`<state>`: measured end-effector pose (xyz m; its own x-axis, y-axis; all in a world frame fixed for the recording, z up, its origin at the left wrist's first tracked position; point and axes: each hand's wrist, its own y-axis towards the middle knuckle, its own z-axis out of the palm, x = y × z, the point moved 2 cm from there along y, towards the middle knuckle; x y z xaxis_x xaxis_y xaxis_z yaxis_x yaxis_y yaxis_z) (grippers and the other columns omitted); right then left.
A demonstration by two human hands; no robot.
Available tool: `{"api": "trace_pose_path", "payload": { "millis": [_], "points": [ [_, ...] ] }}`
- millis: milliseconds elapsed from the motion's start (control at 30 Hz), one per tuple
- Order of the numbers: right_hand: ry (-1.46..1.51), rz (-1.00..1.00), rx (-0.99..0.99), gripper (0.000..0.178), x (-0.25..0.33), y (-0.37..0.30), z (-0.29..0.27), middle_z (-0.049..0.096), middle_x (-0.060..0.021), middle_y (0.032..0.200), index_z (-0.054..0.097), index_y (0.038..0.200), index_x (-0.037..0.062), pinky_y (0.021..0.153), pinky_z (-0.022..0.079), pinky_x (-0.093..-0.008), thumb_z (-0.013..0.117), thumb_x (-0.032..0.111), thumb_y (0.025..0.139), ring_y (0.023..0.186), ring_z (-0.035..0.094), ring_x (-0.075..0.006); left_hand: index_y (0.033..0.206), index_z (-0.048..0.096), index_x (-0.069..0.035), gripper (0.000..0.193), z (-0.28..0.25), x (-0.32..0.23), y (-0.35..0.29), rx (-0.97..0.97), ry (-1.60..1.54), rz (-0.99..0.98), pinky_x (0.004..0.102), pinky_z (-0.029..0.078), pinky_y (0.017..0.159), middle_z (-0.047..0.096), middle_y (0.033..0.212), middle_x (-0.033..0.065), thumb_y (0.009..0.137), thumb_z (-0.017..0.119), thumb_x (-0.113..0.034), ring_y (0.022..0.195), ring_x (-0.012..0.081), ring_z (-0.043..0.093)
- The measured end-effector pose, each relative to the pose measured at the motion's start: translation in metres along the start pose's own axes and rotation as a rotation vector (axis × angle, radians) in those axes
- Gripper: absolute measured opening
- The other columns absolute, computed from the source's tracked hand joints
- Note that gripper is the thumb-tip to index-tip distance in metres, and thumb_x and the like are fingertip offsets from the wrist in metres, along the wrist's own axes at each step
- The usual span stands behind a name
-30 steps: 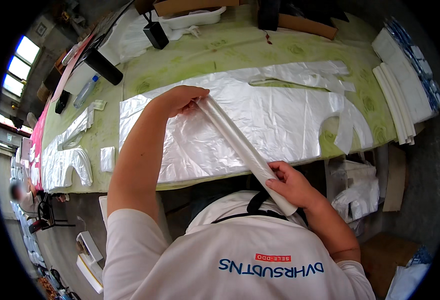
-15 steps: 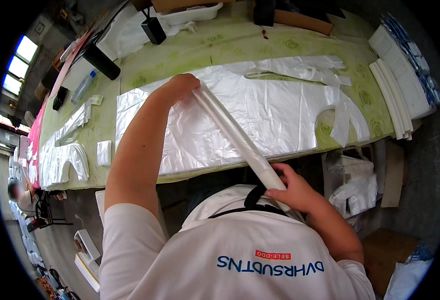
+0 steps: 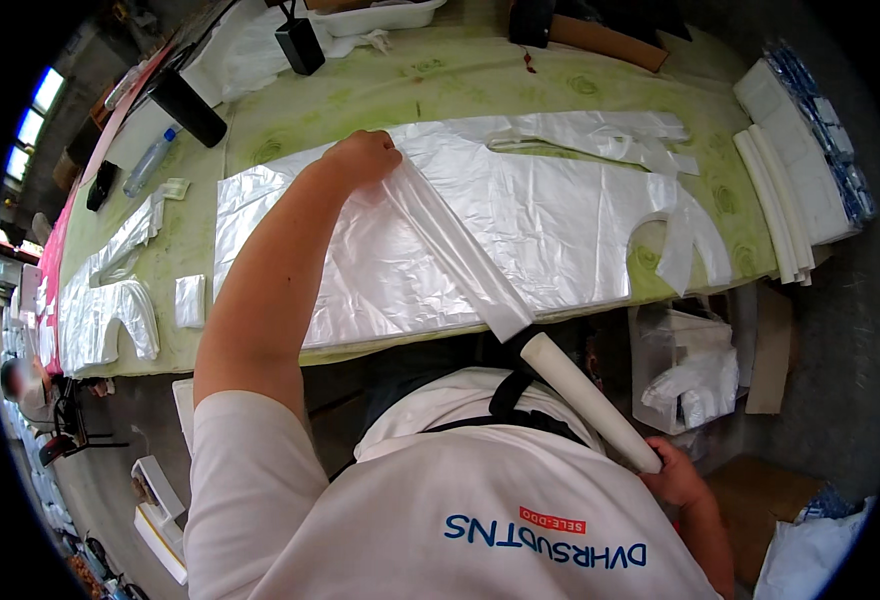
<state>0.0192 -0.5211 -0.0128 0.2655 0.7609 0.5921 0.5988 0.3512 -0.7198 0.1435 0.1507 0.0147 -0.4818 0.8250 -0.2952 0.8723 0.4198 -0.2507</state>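
Observation:
A long flattened strip of clear plastic film (image 3: pixel 450 245) slants across the near half of the large plastic sheet (image 3: pixel 560 235), which has cut-out straps at its right end. My left hand (image 3: pixel 365 158) is closed on the strip's far end. Its lower end hangs just past the table edge, close to the end of a white tube (image 3: pixel 588 398). Off the table at the lower right, my right hand (image 3: pixel 678 475) is wrapped round the tube's near end. The tube lies slanted in front of my shirt, apart from the strip.
Left on the green tablecloth (image 3: pixel 340 105) lie a folded plastic piece (image 3: pixel 120 320), a small folded packet (image 3: pixel 190 300) and a bottle (image 3: pixel 152 162). Several white rolls (image 3: pixel 778 205) rest at the right edge. Below stands a clear bin (image 3: pixel 685 370) of plastic pieces.
My right hand has moved down and right with the white tube, which has come out of the plastic film. The film now lies flatter. My left hand stays at its far end.

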Motion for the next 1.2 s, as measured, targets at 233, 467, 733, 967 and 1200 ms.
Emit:
{"api": "trace_pose_path", "payload": {
  "millis": [233, 467, 733, 967, 1200],
  "points": [
    [0.086, -0.083, -0.076, 0.063, 0.037, -0.003, -0.009, 0.066, -0.0059, 0.116, 0.057, 0.133, 0.0060, 0.094, 0.052, -0.0339, 0.084, 0.004, 0.075, 0.108, 0.061, -0.0174, 0.132, 0.054, -0.007, 0.054, 0.024, -0.010, -0.065, -0.599, -0.262, 0.335, 0.0458, 0.038, 0.112, 0.055, 0.132, 0.0177, 0.085, 0.074, -0.022, 0.129, 0.0389, 0.048],
    [-0.173, -0.543, -0.200, 0.063, 0.145, 0.062, -0.029, 0.066, -0.0106, 0.118, 0.057, 0.134, 0.0031, 0.098, 0.049, -0.0369, 0.082, 0.013, 0.077, 0.111, 0.062, -0.0213, 0.152, 0.040, -0.005, 0.095, 0.086, -0.070, -0.181, -0.088, 0.023, 0.878, 0.0528, 0.019, 0.125, 0.037, 0.157, 0.0182, 0.076, 0.080, -0.045, 0.152, 0.0381, 0.025],
    [-0.774, -0.872, -0.275, 0.057, 0.257, 0.120, 0.001, 0.062, -0.0164, 0.110, 0.060, 0.131, 0.0077, 0.091, 0.048, -0.0457, 0.079, 0.020, 0.079, 0.103, 0.059, -0.0387, 0.144, 0.052, -0.012, 0.065, 0.079, -0.037, -0.209, -0.034, -0.033, 1.058, 0.0503, 0.029, 0.122, 0.052, 0.148, 0.0073, 0.082, 0.071, -0.009, 0.144, 0.0307, 0.042],
    [-0.832, -0.796, -0.541, 0.058, 0.294, 0.188, -0.013, 0.061, -0.0166, 0.113, 0.060, 0.134, 0.0109, 0.096, 0.046, -0.0470, 0.076, 0.025, 0.081, 0.107, 0.058, -0.0383, 0.140, 0.058, -0.013, 0.051, 0.085, -0.043, -0.216, -0.099, 0.039, 1.009, 0.0495, 0.029, 0.122, 0.049, 0.151, 0.0057, 0.089, 0.060, -0.014, 0.145, 0.0286, 0.040],
    [-0.875, -1.273, -0.655, 0.060, 0.299, 0.169, 0.027, 0.058, -0.0125, 0.129, 0.063, 0.132, 0.0123, 0.106, 0.042, -0.0481, 0.077, 0.022, 0.075, 0.122, 0.052, -0.0349, 0.139, 0.061, -0.023, 0.051, 0.080, -0.047, -0.223, -0.029, 0.001, 0.908, 0.0518, 0.025, 0.123, 0.039, 0.160, 0.0105, 0.088, 0.062, -0.018, 0.147, 0.0311, 0.037]
  ]
}}
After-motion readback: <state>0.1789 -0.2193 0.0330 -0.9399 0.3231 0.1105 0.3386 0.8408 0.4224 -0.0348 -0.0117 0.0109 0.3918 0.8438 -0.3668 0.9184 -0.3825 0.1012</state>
